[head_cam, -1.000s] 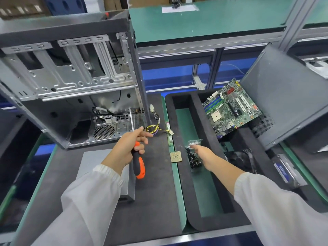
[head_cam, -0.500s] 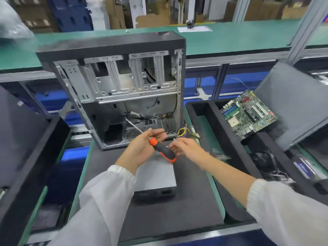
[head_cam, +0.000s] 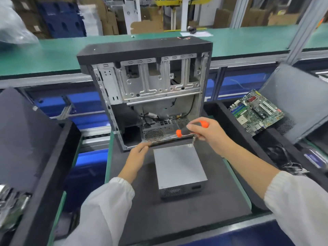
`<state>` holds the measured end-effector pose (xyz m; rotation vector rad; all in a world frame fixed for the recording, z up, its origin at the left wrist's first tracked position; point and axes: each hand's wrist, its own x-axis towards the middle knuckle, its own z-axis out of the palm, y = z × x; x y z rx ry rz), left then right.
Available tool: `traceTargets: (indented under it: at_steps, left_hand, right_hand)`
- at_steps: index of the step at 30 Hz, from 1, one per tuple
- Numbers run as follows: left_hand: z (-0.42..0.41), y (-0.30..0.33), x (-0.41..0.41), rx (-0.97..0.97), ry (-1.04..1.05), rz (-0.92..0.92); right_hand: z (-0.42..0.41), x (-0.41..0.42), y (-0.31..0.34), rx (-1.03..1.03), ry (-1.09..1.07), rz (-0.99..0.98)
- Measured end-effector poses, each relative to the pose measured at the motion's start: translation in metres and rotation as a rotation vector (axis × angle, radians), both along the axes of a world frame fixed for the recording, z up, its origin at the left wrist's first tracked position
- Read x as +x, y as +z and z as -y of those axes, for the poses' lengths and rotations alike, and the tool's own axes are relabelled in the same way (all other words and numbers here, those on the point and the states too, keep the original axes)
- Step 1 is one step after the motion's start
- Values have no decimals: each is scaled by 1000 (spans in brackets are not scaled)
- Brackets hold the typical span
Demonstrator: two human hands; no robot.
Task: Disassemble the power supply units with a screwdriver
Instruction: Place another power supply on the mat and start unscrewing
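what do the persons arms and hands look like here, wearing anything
Both arms are in long, loose white sleeves, like a lab coat or work smock, each ending in a ribbed, gathered cuff at the wrist. The left hand and right hand are bare: no gloves, and no rings, watch or wrist strap show. No markings or logos are visible on the sleeves.

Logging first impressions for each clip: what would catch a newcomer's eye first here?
The open computer case stands upright at centre, its bare metal interior facing the camera. In front of it the right hand grips an orange and black screwdriver, while the left hand reaches toward the case's lower edge. A grey power supply unit lies on the dark mat between the arms.
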<state>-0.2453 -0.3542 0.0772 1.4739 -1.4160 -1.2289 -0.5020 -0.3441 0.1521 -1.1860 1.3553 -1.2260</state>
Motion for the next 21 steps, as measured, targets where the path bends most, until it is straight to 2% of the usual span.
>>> traceTargets:
  at_steps: [3, 7, 13, 17, 21]
  left_hand:
    - [-9, -11, 3, 105, -116, -119]
    - [-7, -18, 1, 39, -138, -187]
    - [2, -20, -2, 10, -99, -97]
    - [2, -23, -2, 10, -78, -135]
    - [2, -23, -3, 10, -55, -171]
  right_hand:
    - [7, 19, 15, -181, -42, 28]
    - [17, 51, 31, -414, -65, -182]
    - [32, 82, 39, -447, 42, -382]
    - [40, 85, 37, -434, 100, -493]
    - [44, 86, 37, -448, 93, -523]
